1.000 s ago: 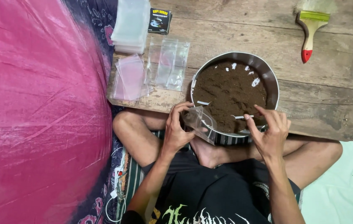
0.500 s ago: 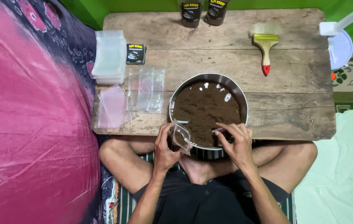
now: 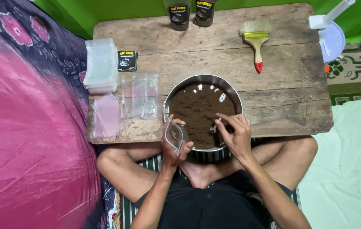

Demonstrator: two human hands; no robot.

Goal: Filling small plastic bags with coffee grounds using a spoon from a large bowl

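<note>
A round metal pan (image 3: 176, 87) full of dark brown powder (image 3: 201, 108) stands at the near edge of a low wooden table (image 3: 282, 89). My left hand (image 3: 173, 149) holds a small clear plastic bag (image 3: 174, 135) with its mouth open at the pan's near left rim. My right hand (image 3: 235, 135) grips a small metal spoon (image 3: 213, 128) whose tip is dipped into the powder. My crossed legs are under the table edge.
Several empty clear bags (image 3: 138, 95) lie left of the pan, next to a stack of more bags (image 3: 101, 65) and a small black packet (image 3: 127, 60). A paintbrush (image 3: 256, 46) lies at the back right; two dark pouches (image 3: 189, 12) stand at the far edge. Pink cloth (image 3: 23, 140) covers the left.
The view has pulled back and shifted, showing more of the table. My right hand has moved from the pan's near rim into the powder with the spoon; the left hand still holds the bag.
</note>
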